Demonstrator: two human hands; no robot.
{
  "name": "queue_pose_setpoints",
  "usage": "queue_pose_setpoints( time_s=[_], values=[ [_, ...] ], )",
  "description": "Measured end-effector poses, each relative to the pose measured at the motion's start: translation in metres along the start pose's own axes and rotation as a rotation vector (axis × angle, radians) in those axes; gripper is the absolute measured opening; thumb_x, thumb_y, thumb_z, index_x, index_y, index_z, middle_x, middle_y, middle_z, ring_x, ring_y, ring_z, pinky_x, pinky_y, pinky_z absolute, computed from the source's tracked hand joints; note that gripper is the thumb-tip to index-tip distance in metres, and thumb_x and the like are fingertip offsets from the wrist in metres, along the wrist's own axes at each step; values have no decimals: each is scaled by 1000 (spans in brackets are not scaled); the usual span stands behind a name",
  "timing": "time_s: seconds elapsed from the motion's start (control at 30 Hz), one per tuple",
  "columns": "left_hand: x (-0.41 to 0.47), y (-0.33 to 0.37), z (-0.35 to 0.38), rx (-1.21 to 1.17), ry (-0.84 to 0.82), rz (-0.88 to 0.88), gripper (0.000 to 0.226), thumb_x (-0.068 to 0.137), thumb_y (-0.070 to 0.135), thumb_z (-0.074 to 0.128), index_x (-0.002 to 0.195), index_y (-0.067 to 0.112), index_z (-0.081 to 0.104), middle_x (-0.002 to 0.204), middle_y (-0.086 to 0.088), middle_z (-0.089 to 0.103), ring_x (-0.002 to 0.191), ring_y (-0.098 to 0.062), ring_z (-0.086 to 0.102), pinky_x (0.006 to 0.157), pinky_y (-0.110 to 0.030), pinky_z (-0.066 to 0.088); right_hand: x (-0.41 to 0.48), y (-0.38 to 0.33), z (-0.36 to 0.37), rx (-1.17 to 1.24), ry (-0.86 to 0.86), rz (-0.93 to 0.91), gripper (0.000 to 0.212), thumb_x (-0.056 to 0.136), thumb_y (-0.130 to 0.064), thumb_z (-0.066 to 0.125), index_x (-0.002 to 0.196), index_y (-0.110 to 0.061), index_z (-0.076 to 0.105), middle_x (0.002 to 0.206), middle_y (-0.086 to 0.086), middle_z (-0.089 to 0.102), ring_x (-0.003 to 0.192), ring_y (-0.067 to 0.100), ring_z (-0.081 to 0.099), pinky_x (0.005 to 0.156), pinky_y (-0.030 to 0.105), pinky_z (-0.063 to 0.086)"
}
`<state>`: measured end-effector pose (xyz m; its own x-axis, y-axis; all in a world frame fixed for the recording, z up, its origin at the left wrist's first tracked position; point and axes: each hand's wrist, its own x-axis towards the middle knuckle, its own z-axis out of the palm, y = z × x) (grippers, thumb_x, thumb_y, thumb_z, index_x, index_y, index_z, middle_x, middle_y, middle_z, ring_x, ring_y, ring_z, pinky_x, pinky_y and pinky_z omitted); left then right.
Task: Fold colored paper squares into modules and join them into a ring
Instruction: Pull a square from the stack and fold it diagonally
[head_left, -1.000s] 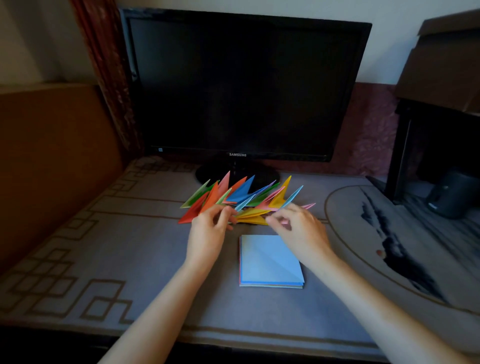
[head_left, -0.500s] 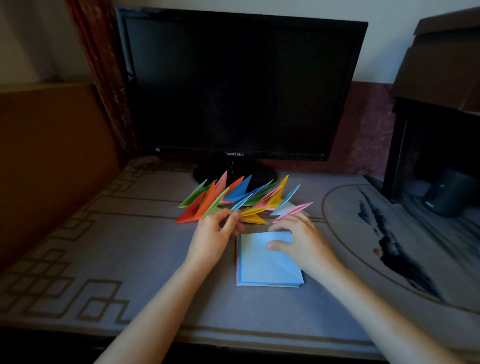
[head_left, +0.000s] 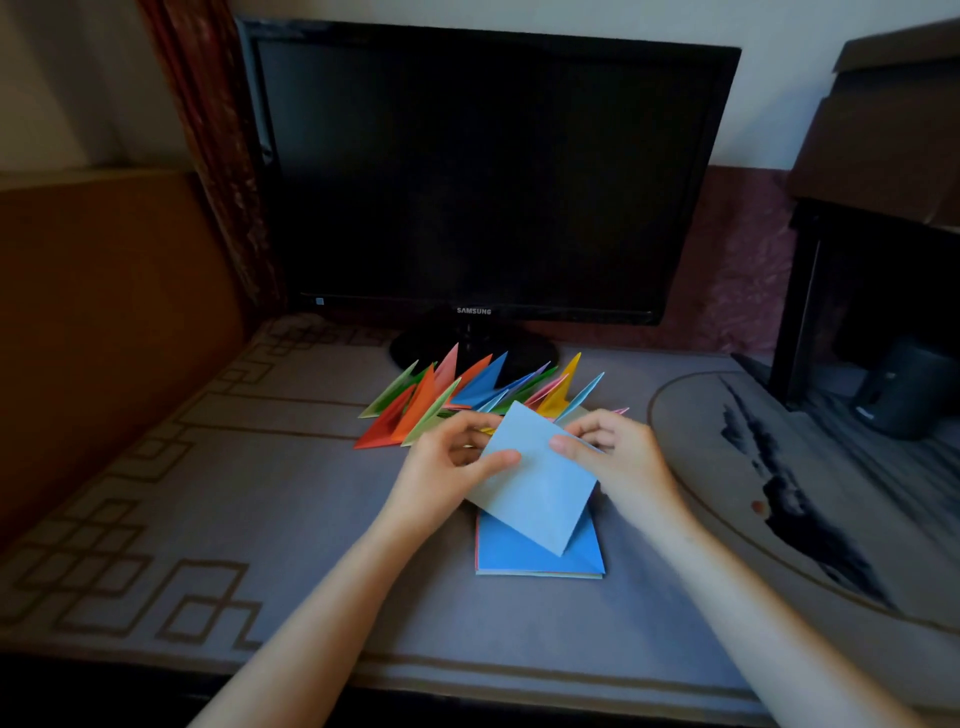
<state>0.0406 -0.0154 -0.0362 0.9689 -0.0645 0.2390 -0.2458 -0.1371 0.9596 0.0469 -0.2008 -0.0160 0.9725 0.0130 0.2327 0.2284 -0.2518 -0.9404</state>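
Light-blue paper square (head_left: 535, 483) – pinched by left hand (head_left: 441, 467) and right hand (head_left: 623, 457) – lifted above the stack (head_left: 524, 558)

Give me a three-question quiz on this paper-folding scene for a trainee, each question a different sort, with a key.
1. True or false: the left hand and the right hand both pinch the light blue sheet, held over the stack of squares.
2. Where do the folded modules lie? A) between the monitor and the hands; B) on the stack; C) inside the right hand.
3. Fill in: the stack's top square is ____.
Key: 1 true; 2 A; 3 blue.
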Motion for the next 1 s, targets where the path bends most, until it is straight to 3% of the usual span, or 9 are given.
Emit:
queue_pose_setpoints(
  time_s=[0.13, 0.27, 0.37, 0.47, 0.53, 0.6, 0.73, 0.9, 1.0],
  values=[
    [0, 1, -1, 5, -22, 10, 39, 71, 11, 79, 105, 21, 62, 90, 6, 67, 86, -7, 65, 69, -18, 53, -3, -1, 2, 93, 14, 9, 12, 82, -2, 67, 75, -8, 59, 70, 8, 64, 47, -4, 54, 40, 7, 33],
    [1, 0, -4, -36, 15, 14, 27, 77, 8, 74, 100, 17, 65, 100, 6, 68, 90, -10, 67, 75, -24, 56, -4, 7, 1, 80, -3, -24, 6, 88, -16, 62, 93, -16, 65, 90, 7, 69, 68, 6, 58, 45, 19, 39],
    [1, 1, -7, -112, 40, -27, 20, 82, 9, 69, 100, 14, 64, 100, 7, 68, 85, -8, 68, 70, -26, 58, -8, 6, -6, 128, -126, -120, 22, 89, -26, 62, 110, -19, 64, 111, 4, 65, 91, 8, 59, 67, 17, 48],
    [2, 1, -9, -120, 41, -59, 18, 83, 13, 68, 98, 20, 63, 100, 6, 69, 83, -5, 68, 65, -23, 57, -10, 8, -15, 99, -282, -203, 67, 69, -34, 76, 130, -33, 50, 133, -5, 47, 113, 4, 52, 94, 17, 42],
    [2, 1, -9, -122, 40, -67, 18, 83, 13, 68, 98, 22, 62, 100, 8, 68, 81, -1, 67, 65, -20, 56, -8, 12, -19, -34, -326, -254, 82, 62, -36, 81, 133, -45, 43, 142, -15, 33, 129, 4, 38, 104, 24, 35],
    [2, 2, -10, -125, 37, -84, 18, 84, 13, 67, 99, 21, 62, 98, 11, 67, 80, 1, 67, 64, -18, 56, -6, 18, -18, -192, -321, -319, 73, 62, -33, 83, 126, -47, 50, 145, -22, 26, 135, 4, 28, 109, 27, 27],
    [2, 1, -8, -102, 12, -119, 22, 83, 13, 68, 105, 16, 62, 96, 5, 70, 81, -7, 69, 68, -30, 57, -4, 25, -9, -314, -180, -384, 47, 66, -13, 82, 98, -44, 67, 138, -29, 33, 129, 2, 29, 106, 14, 22],
    [2, -2, -7, -109, -30, -80, 18, 87, 10, 63, 105, 9, 62, 96, -7, 69, 73, -10, 67, 52, -21, 51, -2, 22, -5, -214, -79, -396, 13, 70, -22, 76, 78, -32, 73, 125, -11, 55, 113, 5, 46, 98, 18, 32],
    [1, 1, -3, -190, -86, -82, 20, 94, 13, 51, 107, 2, 60, 94, -8, 67, 74, -12, 68, 53, -21, 52, -2, 20, -1, -109, -52, -292, 4, 71, -25, 74, 73, -27, 72, 112, -7, 64, 108, 8, 54, 94, 23, 38]
  ],
)
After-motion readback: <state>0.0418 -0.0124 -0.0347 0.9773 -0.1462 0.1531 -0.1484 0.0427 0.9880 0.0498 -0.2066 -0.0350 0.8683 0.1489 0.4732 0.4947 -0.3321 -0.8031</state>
